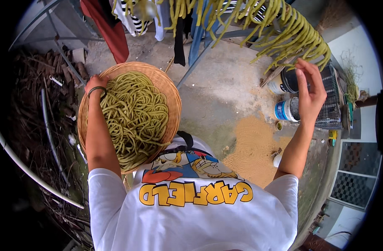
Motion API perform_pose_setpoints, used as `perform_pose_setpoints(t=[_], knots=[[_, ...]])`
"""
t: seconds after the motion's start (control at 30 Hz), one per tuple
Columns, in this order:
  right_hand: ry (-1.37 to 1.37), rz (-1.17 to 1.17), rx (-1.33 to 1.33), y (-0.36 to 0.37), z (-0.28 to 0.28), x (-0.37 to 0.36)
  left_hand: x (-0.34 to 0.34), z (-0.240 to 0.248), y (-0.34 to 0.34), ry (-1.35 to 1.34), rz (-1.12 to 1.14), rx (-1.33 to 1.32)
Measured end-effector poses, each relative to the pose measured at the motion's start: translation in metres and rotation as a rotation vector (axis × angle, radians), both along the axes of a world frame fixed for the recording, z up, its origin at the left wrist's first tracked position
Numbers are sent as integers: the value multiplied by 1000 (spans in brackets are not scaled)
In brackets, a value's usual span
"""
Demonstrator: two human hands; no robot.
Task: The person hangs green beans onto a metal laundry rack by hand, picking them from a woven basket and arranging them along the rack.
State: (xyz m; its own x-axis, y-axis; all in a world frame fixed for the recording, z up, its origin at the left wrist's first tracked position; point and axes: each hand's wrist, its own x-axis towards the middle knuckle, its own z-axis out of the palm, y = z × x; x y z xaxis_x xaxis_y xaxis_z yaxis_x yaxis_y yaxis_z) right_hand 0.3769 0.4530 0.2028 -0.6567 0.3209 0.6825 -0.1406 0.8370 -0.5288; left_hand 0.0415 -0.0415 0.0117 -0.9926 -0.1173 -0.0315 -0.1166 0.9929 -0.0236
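My left hand (97, 85) is closed over the left rim of a round woven basket (173, 94), tilted against my front. A tangled heap of long green beans (135, 113) fills the basket. More long beans (298, 33) hang in a row from a support at the top right. My right hand (312, 90) is raised at the right end of that row. Its thumb and index finger are pinched at the tip of one hanging bean. The other fingers of that hand are curled and partly hidden.
Clothes, including a red garment (112, 35), hang at the top. Buckets (287, 109) and a wire cage (328, 100) stand at the right. Sandy grains (252, 148) cover part of the concrete floor. Stacked firewood (53, 77) and a pale curved pipe (32, 175) lie at the left.
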Motion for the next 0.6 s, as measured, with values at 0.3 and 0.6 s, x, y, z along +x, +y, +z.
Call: perform_pose_setpoints(t=[0.3,0.6], knots=[[-521,1034,37,-200,-185,-93,20,17,-9,-34,135,-53],[-958,1392,414,-253,-273,-151,32,-48,-72,-89,323,32]])
